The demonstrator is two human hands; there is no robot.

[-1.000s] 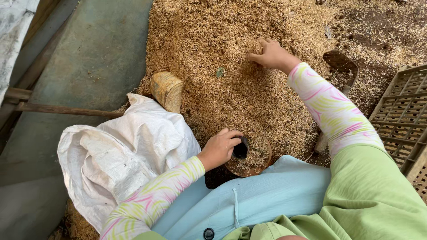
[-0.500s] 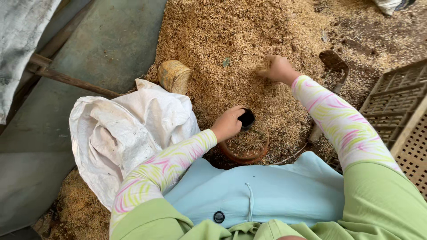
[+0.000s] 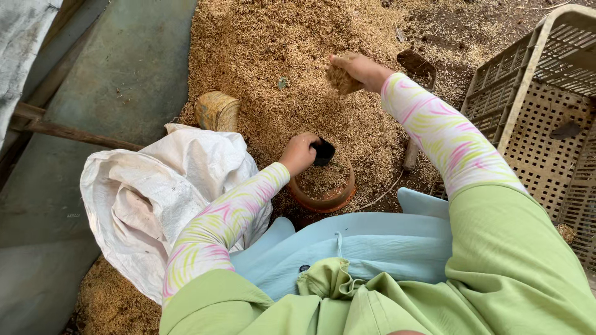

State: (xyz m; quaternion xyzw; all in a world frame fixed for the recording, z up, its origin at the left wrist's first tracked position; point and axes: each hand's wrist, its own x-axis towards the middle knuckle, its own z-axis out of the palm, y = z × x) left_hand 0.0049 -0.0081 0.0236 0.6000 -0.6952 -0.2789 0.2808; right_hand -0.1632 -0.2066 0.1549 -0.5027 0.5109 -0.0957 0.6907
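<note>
Head view, left to right. At far left a wooden pole (image 3: 74, 133) lies across the grey floor (image 3: 124, 80). Near it a crumpled white woven sack (image 3: 149, 198) rests on the ground, with a short block of wood (image 3: 217, 111) at its far edge, set against the heap of rice husk (image 3: 273, 62).

At centre the left hand (image 3: 300, 153) is closed on a small black pot (image 3: 324, 152), holding it at the far rim of a round terracotta pot (image 3: 323, 192) that is already heaped with husk. This grip and place are the same as half a second ago.

The change lies with the right hand (image 3: 357, 69). Half a second ago it was pressed low into the heap, fingers buried; it now stands lifted clear of the surface, clenched around a handful of husk (image 3: 338, 80), loose grains trailing below it. The scoop is therefore complete and the load is in the air, far from and slightly right of the two pots; judged from this, the handful is on its way toward the pots.

Just right of the hand a small trowel (image 3: 417, 63) lies on the dark soil. At far right a beige plastic crate (image 3: 534, 124) stands tilted.
</note>
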